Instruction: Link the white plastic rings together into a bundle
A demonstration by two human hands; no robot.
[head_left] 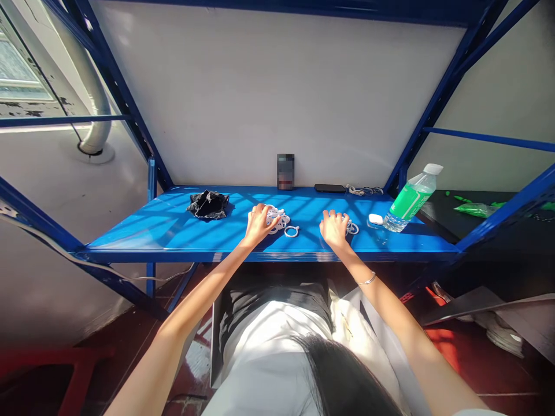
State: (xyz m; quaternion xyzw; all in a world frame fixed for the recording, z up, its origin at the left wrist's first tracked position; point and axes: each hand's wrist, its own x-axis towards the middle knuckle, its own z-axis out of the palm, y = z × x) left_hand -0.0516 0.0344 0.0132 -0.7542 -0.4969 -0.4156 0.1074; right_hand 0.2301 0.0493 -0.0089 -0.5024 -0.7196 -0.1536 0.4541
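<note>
On the blue tabletop [143, 237], a loose ring [292, 236] is set between the left hand [258, 223], curled at a ring pile [281, 219] and nearer, and the right hand [333, 229], curled at a smaller bunch [352, 229]; whether fingers [261, 210] are clamped cannot be told.

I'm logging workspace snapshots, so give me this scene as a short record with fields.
Surface: blue tabletop
Left hand: touching a pile of white rings
Right hand: at a smaller cluster of white rings
Between hands: one separate white ring
Left side: crumpled black bag
Back: dark box, flat black device, tangled cable
Right side: green-labelled bottle, small white object
</note>
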